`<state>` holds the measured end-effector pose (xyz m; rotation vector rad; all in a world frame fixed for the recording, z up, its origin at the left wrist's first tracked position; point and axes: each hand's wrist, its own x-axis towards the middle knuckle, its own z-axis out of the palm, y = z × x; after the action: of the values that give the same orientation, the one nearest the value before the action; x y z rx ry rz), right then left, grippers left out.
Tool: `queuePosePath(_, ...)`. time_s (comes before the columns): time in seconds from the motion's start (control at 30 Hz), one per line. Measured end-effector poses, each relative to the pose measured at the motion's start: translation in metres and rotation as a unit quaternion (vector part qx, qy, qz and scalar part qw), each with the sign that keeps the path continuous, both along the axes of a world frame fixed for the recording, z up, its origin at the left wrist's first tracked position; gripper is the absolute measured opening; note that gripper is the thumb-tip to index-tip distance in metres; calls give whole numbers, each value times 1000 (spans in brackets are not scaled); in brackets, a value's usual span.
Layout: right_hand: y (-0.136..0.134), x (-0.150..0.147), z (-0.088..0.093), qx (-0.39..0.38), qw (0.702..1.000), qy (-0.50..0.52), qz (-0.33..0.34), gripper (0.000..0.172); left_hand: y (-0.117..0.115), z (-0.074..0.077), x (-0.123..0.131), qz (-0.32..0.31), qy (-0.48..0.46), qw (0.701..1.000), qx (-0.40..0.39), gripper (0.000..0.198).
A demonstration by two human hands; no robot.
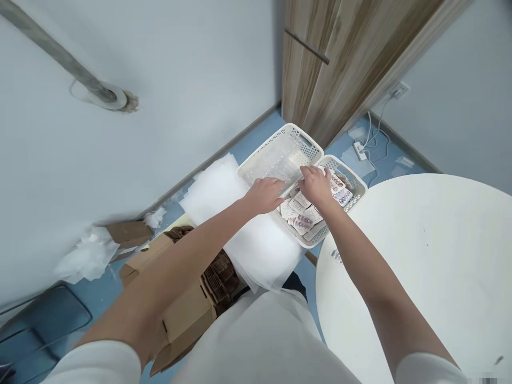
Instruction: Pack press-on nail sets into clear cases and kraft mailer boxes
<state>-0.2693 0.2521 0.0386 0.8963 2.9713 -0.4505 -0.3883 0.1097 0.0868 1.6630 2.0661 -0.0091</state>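
Two white plastic baskets sit side by side, with the left basket partly overlapping the right basket. My left hand is closed at the near end of the rim where they meet, thumb and fingers on either side of it. Farther along the same rim, my right hand has its fingers curled over the edge, above the right basket. Clear plastic pieces lie in the left basket. Loose printed cards with rows of small ovals fill the right one. My fingertips are partly hidden.
White foam sheets are stacked below the baskets. An open cardboard box holds brown folded pieces. On the right stands a round white table. A wooden cabinet, a power strip and a folding chair are around.
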Motion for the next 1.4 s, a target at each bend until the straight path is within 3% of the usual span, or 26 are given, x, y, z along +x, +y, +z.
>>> queuePosePath(0.13, 16, -27, -19, 12, 1000, -21, 19, 34, 33, -26, -7, 18, 27, 999, 1, 51)
queuePosePath(0.33, 22, -44, -40, 24, 998, -44, 44, 28, 49, -64, -14, 45, 28, 999, -3, 62)
queuePosePath(0.6, 18, -45, -44, -8, 998, -69, -9, 30, 53, -79, -12, 81, 33, 996, -29, 61)
queuePosePath(0.87, 19, -42, -38, -32, 999, -7, -43, 29, 49, -70, -12, 114, 0, 993, -27, 66)
queuePosePath(1.07, 9, -22, 3, -91, 983, 148, -62, 32, 27, -41, -13, 184, -58, 979, 69, 73)
queuePosePath(1.2, -13, 5, 37, -226, 934, 263, -87, 40, 1, -14, -9, 238, -156, 943, 171, 72)
queuePosePath(1.4, -84, 58, 77, -429, 824, 346, -134, 40, -66, 11, 34, 284, -387, 842, 247, 50)
